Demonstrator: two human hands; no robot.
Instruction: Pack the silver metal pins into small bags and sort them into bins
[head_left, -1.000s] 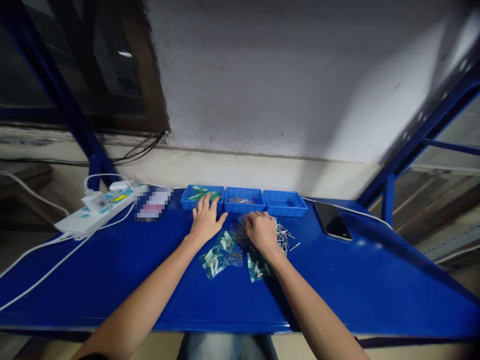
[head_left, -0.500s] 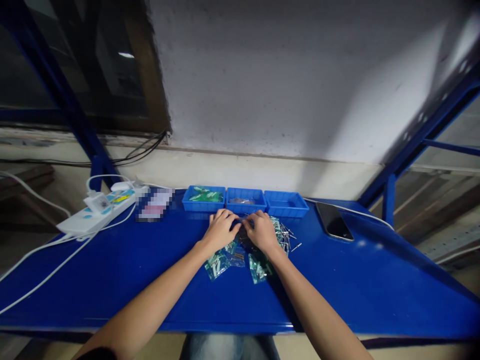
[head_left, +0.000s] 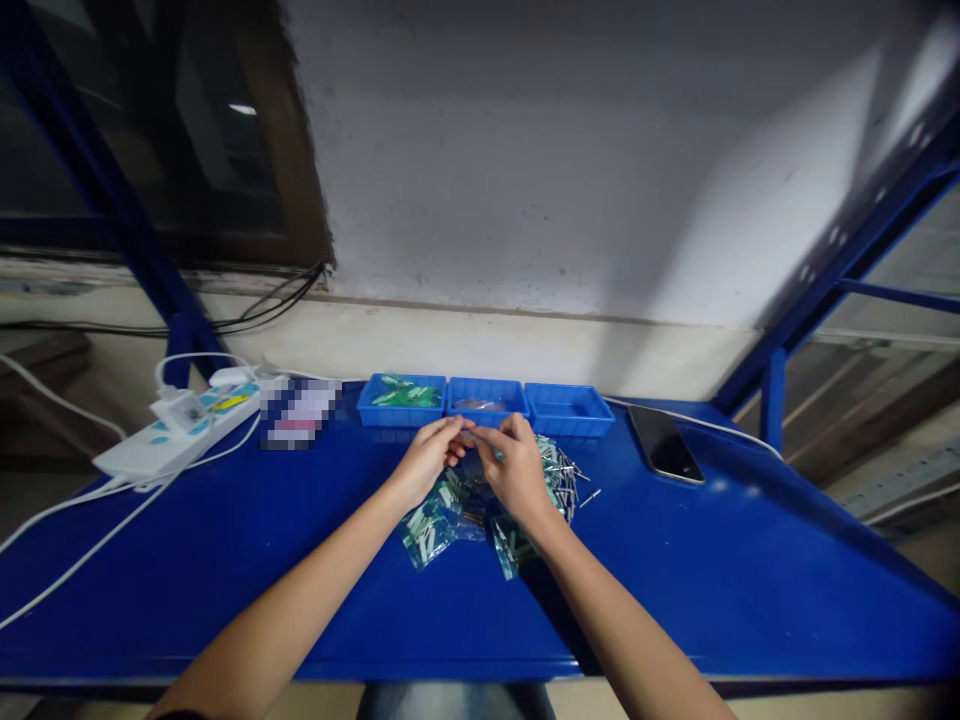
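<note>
Wall and blue metal bench, dim light

Grey plaster wall [head_left: 525, 160] above cream lower band [head_left: 420, 340]; diagonal shadow at right. Dark brown-framed window [head_left: 289, 130] at upper left. Glossy blue metal bench top [head_left: 712, 580] between blue metal uprights [head_left: 776, 400].

- Dim, cool light is covering the table [head_left: 337, 580] around the grip.
- Between the left hand [head_left: 426, 462] and right hand [head_left: 519, 468], the small item [head_left: 468, 437] is blurring, perhaps from motion.
- Glare spots are shining right of the grip.
- Shadows are slanting across the wall [head_left: 525, 150] beyond it.
- Outer edges are stretching and softening; pixelation is masking a patch [head_left: 300, 412] to its left.
</note>
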